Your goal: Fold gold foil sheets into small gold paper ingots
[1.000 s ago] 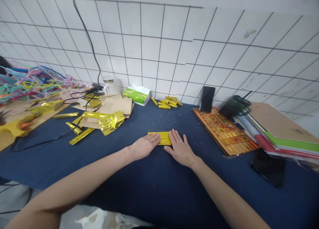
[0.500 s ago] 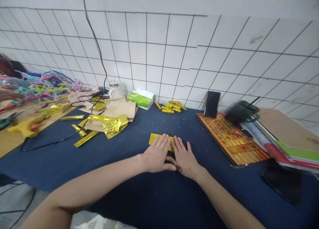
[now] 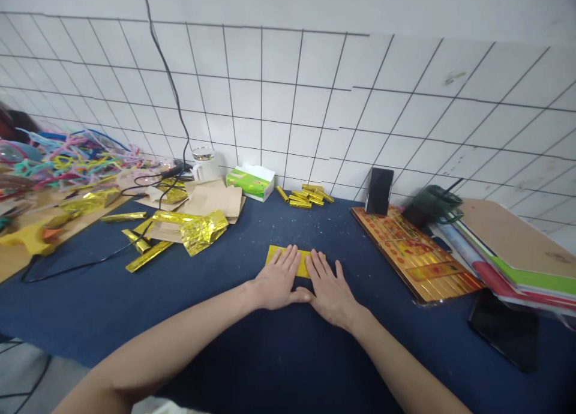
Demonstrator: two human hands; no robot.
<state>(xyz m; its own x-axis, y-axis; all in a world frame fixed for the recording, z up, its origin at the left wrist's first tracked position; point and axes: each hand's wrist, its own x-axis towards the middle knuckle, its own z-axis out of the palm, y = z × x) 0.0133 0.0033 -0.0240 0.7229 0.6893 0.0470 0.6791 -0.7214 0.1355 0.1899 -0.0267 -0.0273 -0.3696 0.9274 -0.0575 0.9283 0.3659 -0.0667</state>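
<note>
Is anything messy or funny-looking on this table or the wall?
A few things look odd. One piece of gold foil, partly on the brown paper, is all crumpled. Pale specks dot the blue table cover. High on the right, a smudge marks the white wall.

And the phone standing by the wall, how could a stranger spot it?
Start at the blue table and look right of the right hand, to the flat patterned orange pack. The phone stands at that pack's far end, close to the gridded white wall. It is a slim black rectangle, upright, unlike the tilted dark mug beside it.
</note>
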